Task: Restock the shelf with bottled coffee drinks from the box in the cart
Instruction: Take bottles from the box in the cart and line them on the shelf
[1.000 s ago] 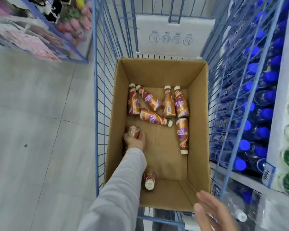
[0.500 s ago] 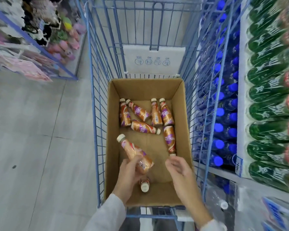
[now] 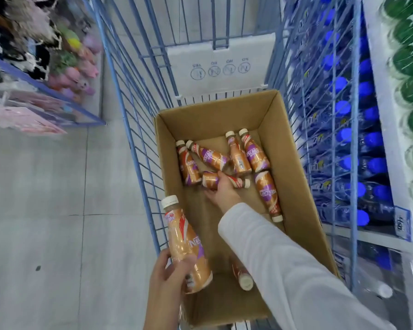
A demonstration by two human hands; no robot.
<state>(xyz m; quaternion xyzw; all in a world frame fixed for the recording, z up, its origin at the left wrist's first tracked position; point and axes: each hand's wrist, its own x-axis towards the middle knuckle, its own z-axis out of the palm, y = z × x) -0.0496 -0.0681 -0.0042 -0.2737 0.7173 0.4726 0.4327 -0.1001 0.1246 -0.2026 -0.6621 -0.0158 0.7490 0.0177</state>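
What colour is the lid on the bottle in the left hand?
The lid is creamy white, clearest in the head view.

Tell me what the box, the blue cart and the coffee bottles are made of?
Box: brown cardboard, matte, with creased corners. Cart: probably metal wire painted blue, judging by its thin, stiff bars. Coffee bottle held by the left hand: likely plastic under a shiny printed wrap, with an off-white cap; glass can't be ruled out.
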